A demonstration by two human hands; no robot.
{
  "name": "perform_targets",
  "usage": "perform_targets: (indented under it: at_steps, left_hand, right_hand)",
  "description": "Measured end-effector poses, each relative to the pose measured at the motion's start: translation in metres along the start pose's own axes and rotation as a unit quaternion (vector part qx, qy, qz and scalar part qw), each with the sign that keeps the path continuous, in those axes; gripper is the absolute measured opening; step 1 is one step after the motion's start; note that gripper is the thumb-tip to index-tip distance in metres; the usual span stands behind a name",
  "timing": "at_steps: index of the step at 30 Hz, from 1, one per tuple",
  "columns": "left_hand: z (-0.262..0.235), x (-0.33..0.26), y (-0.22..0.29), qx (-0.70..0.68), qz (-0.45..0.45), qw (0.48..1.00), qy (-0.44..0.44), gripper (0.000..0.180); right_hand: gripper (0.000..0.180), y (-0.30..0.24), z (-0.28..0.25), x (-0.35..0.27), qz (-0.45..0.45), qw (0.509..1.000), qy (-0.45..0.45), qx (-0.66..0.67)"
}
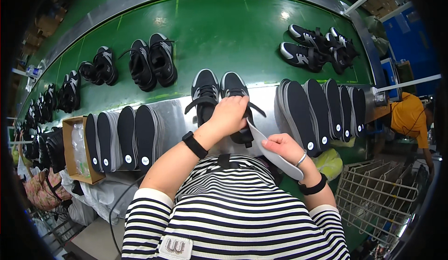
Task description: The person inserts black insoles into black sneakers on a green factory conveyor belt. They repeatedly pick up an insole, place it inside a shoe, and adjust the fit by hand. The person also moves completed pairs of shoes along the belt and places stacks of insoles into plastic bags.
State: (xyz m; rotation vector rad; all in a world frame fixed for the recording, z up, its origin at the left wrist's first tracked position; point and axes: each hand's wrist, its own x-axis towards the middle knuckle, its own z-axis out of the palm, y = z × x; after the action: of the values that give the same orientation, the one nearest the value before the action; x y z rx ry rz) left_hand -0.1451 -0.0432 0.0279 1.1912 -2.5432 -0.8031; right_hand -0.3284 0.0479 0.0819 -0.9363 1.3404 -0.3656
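pinching a gray-faced insole [276, 157] in right hand [285, 147], thumb pressed on the gray face, other fingers tucked behind, closed around the right edge about mid-length. holding it just right of and nearer than the right sneaker [234, 83], slanted, far end up by the shoe opening, near end out by the right wrist. can't tell if far end is inside yet, hidden by left hand [228, 115]. using that one with fingers curled closed over the opening of the right sneaker, around tongue or collar; can't tell which edge, fingertips out of sight.

standing just left of that shoe: left sneaker [205, 86], toe pointing far, strap loose.

on handling: expect light, thin, bendy, probably foam with fabric on one face. likely to buckle if pushed from the near end. best to grip at mid-length by both edges, or nearer the front for steering. not fragile, not likely slippery. expect soft upper on the shoe too; hold by tongue to keep the mouth wide.

stacked nearby: black-topped insoles left [149, 131] and right [296, 108]. parked farther on the green tabletop [224, 26]: more sneaker pairs [162, 59].
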Motion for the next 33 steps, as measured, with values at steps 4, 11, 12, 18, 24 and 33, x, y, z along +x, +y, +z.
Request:
perform_targets:
  at_steps: [4, 11, 12, 18, 24, 33]
  left_hand:
    - [0.005, 0.0, -0.007, -0.201, -0.129, 0.966, 0.099, 0.031]
    - [0.009, -0.003, -0.002, -0.298, -0.175, 0.935, 0.076, 0.028]
    - [0.009, -0.004, 0.0, -0.299, -0.181, 0.934, 0.078, 0.028]
    - [0.031, -0.001, -0.012, -0.288, -0.165, 0.934, 0.133, 0.022]
    - [0.026, -0.001, -0.009, -0.289, -0.182, 0.935, 0.096, 0.029]
    - [0.027, 0.002, -0.005, -0.293, -0.187, 0.933, 0.092, 0.031]
  right_hand:
    - [0.033, -0.013, -0.005, 0.008, 0.025, 0.982, 0.002, -0.187]
    - [0.022, -0.018, 0.045, 0.065, 0.018, 0.8, 0.135, -0.585]
    - [0.021, -0.015, 0.044, 0.072, 0.007, 0.785, 0.139, -0.603]
    - [0.021, -0.024, 0.025, 0.034, -0.033, 0.787, 0.143, -0.6]
    - [0.018, -0.036, 0.016, 0.002, -0.017, 0.748, 0.09, -0.657]
    - [0.013, 0.0, 0.03, 0.075, -0.106, 0.717, 0.105, -0.681]
